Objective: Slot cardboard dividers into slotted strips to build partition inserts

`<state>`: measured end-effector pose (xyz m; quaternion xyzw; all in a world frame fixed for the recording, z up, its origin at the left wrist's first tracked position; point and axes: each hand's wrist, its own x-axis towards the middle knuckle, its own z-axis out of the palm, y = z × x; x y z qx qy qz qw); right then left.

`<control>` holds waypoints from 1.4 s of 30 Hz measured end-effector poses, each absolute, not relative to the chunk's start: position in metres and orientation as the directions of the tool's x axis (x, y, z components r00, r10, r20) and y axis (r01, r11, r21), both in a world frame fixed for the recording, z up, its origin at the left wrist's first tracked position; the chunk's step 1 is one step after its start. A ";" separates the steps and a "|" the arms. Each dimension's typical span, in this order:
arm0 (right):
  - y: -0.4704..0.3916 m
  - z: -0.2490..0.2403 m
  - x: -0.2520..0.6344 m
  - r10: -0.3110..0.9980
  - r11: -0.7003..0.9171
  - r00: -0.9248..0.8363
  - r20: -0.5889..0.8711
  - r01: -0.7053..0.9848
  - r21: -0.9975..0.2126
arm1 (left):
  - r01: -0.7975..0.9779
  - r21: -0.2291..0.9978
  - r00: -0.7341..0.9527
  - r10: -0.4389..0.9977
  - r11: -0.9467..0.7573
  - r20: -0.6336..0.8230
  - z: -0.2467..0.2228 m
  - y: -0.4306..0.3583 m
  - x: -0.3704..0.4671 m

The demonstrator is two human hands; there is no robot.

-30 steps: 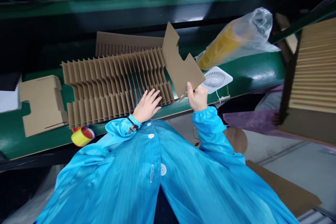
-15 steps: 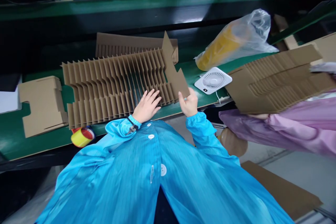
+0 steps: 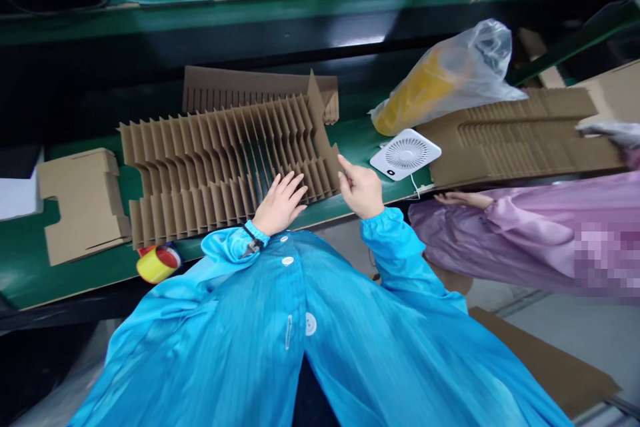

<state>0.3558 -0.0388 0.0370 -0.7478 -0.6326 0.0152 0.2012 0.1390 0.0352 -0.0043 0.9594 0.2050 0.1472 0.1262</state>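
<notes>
A cardboard divider insert point(image 3: 200, 147) made of several upright slotted partitions lies across the green bench in front of me. My left hand point(image 3: 280, 203) rests on its front edge right of the middle, fingers spread and holding nothing. At the insert's right end stands a taller end panel point(image 3: 319, 123), close to upright. My right hand point(image 3: 364, 190) is against the front part of that panel. Its index finger and thumb point left, apart from each other, and the other fingers are curled. Behind the insert is a slotted cardboard sheet point(image 3: 240, 87).
Left of the insert lies a folded cardboard piece point(image 3: 75, 200), with yellow tape point(image 3: 157, 265) at the bench edge. Rightward are a white fan point(image 3: 406, 155), a bagged yellow roll point(image 3: 425, 90) and another cardboard insert point(image 3: 515, 137). A co-worker's hand point(image 3: 465, 199) in a pink sleeve is near it.
The end panel has swung from leaning right to nearly upright, my right hand's index finger now extended. My left hand stays put. The co-worker's cardboard insert has come down onto the bench.
</notes>
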 end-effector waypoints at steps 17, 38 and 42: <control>0.014 0.031 0.382 0.996 -0.030 0.052 0.071 0.959 -0.280 | 0.366 0.248 0.876 0.422 -0.897 0.233 -0.006 0.035 0.139; 0.055 0.002 0.423 0.989 0.125 -0.147 -0.006 0.860 -0.494 | 0.491 0.287 0.747 0.567 -0.823 0.347 0.042 0.049 0.086; 0.017 -0.008 0.423 0.984 0.042 -0.135 -0.119 0.813 -0.581 | 0.734 0.335 0.383 0.767 -0.591 0.514 0.041 0.089 -0.030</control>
